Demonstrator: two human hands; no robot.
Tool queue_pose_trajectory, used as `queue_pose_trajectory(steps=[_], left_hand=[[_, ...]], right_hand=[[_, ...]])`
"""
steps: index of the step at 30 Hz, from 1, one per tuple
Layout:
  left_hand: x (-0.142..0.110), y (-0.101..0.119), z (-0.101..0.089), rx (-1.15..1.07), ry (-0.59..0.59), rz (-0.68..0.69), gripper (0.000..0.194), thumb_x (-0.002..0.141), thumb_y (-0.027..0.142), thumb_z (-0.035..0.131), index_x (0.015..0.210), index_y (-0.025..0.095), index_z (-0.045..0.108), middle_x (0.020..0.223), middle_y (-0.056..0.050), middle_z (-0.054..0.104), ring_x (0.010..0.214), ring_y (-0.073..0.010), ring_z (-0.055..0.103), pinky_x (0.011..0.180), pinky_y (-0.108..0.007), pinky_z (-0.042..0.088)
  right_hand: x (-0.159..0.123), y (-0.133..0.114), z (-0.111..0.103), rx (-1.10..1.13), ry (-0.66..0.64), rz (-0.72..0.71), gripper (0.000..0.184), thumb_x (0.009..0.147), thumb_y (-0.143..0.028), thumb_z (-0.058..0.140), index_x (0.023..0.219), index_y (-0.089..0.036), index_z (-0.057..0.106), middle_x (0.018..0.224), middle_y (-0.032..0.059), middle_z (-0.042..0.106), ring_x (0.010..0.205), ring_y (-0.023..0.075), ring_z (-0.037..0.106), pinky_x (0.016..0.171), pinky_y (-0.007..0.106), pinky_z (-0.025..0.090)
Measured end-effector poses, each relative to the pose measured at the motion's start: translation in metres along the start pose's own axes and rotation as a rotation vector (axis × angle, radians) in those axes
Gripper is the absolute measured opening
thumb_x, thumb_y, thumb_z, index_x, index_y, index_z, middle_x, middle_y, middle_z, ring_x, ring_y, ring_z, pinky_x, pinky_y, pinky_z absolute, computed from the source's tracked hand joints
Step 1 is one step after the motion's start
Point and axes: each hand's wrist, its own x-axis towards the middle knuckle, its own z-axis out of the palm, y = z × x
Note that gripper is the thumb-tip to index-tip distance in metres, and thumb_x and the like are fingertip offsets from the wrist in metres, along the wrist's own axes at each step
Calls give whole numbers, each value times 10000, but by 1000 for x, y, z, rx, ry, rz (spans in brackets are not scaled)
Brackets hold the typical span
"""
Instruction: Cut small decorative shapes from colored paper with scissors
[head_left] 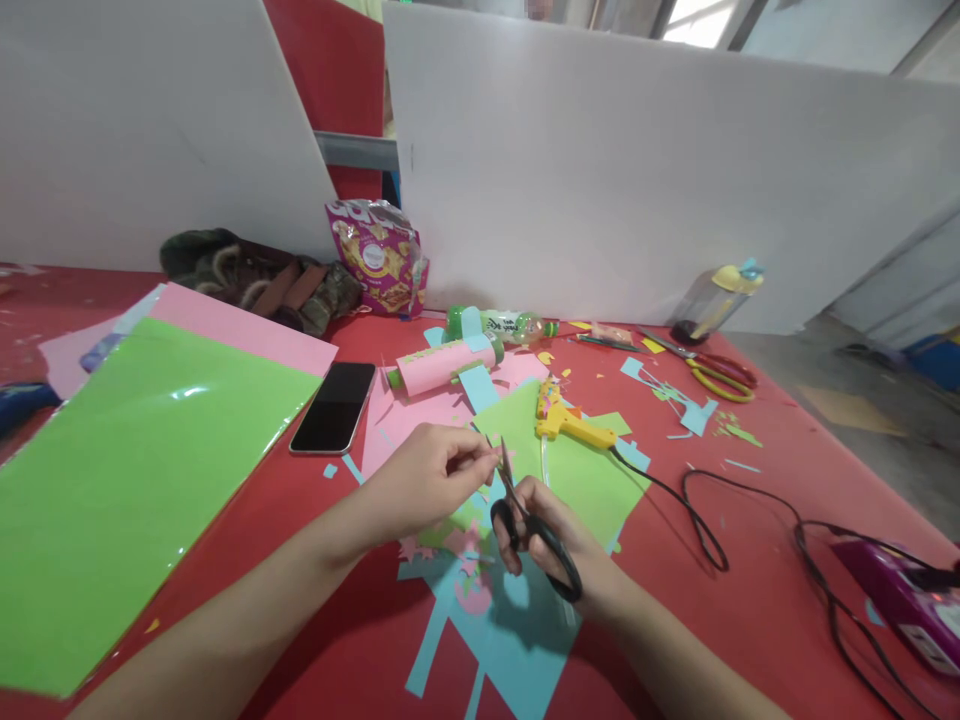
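Note:
My right hand (pixel 551 530) holds a pair of black-handled scissors (pixel 559 560), fingers through the loops, with the blades parted and pointing up and away. Close to the blade tips, my left hand (pixel 442 475) pinches a small piece of paper, mostly hidden by the fingertips. Below both hands lie blue paper (pixel 517 640) with cut strips and pink paper scraps (pixel 472 590). A green sheet (pixel 592 480) spreads beyond the right hand, and on it rests a yellow hot glue gun (pixel 574 428) with a clear glue stick. Farther back lies a pink-wrapped bottle (pixel 442 366) on its side.
Left are a phone (pixel 334 408) and packaged green paper (pixel 150 480). A snack bag (pixel 382 260), green bottle (pixel 499 325), larger scissors (pixel 712 370) and yellow-capped container (pixel 716 300) line the back by a white board (pixel 637 180). A black cord (pixel 750 485) crosses right to a purple box (pixel 900 600).

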Motion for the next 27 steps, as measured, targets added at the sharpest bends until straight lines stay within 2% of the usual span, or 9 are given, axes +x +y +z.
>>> queue_pose_trajectory(steps=[19,27], left_hand=[[1,-3,-3,-46,-60,-23,364,772,393,399,577,120,538,436,50,318,406,-57,295,394,-172,236],[1,-2,-5,-31,-67,-30,309,758,330,420,568,120,544,431,52,322,409,-57,305,400,-170,240]], right_hand=[[0,0,0,-11,-20,6,422,665,-539,550,748,-208,301,683,-21,437,534,85,404,528,247,304],[0,1,-1,6,-33,18,418,672,-526,553,747,-205,295,668,-25,441,517,77,403,504,234,300]])
